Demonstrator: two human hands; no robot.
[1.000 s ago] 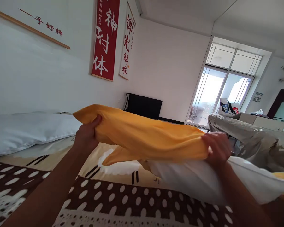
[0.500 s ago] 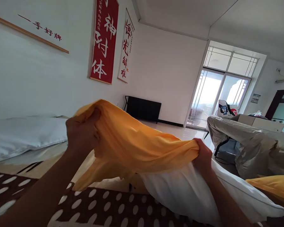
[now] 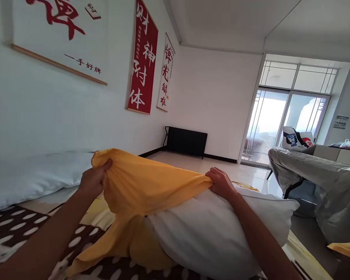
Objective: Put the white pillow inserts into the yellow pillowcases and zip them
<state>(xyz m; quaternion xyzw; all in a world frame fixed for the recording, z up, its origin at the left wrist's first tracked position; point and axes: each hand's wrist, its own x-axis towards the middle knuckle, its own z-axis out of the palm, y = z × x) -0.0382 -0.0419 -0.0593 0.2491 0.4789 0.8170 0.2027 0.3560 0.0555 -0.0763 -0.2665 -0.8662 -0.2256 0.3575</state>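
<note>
"Starting left of the yellow cover [image 3: 151, 184], what is recorded?"

"A white cushion [image 3: 46, 173]. Brown bedding with white ovals [image 3: 21, 223] extends from that side to underneath the cover's lower flap."

"Left hand [image 3: 93, 181]?"

"Fingers closed on the cover's upper left corner, fabric bunched in the grip."

"Condition of the cover itself?"

"Pulled taut between both hands, above the bedding, loose flap trailing at its lower left. It overlaps the upper left part of a white pillow [image 3: 201, 237]; how far the pillow sits inside cannot be determined. A black panel [image 3: 186, 142] stands beyond the cover."

"Right hand [image 3: 222, 183]?"

"Fingers closed on the cover's right end, forearm across the white pillow."

"Farther right?"

"Well apart from the cover: plastic-wrapped furniture [image 3: 317, 167] and a printed bag [image 3: 297, 139]."
</note>
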